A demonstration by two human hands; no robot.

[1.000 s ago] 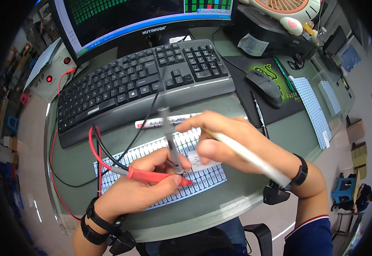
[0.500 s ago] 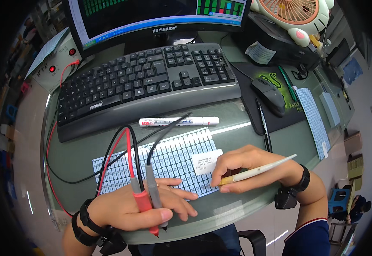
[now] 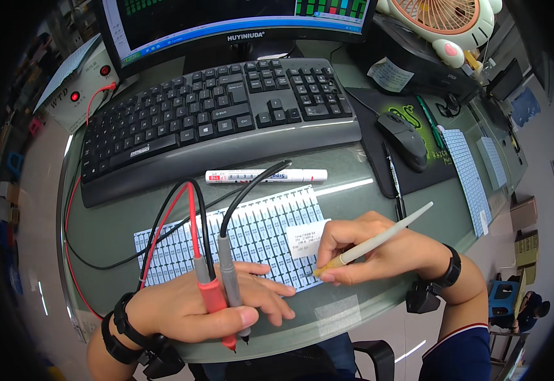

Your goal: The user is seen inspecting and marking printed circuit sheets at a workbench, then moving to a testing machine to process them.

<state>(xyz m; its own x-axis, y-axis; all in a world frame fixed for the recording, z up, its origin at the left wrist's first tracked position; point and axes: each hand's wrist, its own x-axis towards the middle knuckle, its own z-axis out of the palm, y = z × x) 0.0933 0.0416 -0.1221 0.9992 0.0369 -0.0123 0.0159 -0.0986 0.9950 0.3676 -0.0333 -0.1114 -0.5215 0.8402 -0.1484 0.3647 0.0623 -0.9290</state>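
Now the right hand (image 3: 385, 260) pinches a stick (image 3: 388, 235); the spread left hand (image 3: 185, 311) holds probes (image 3: 213, 298). The sheet (image 3: 270, 222) beneath looks light, best edge-held.

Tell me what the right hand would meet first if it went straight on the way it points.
Most likely the patterned sheet: the right hand points left and down, and the tip of its white tool looks on or just above it, though depth is unclear.
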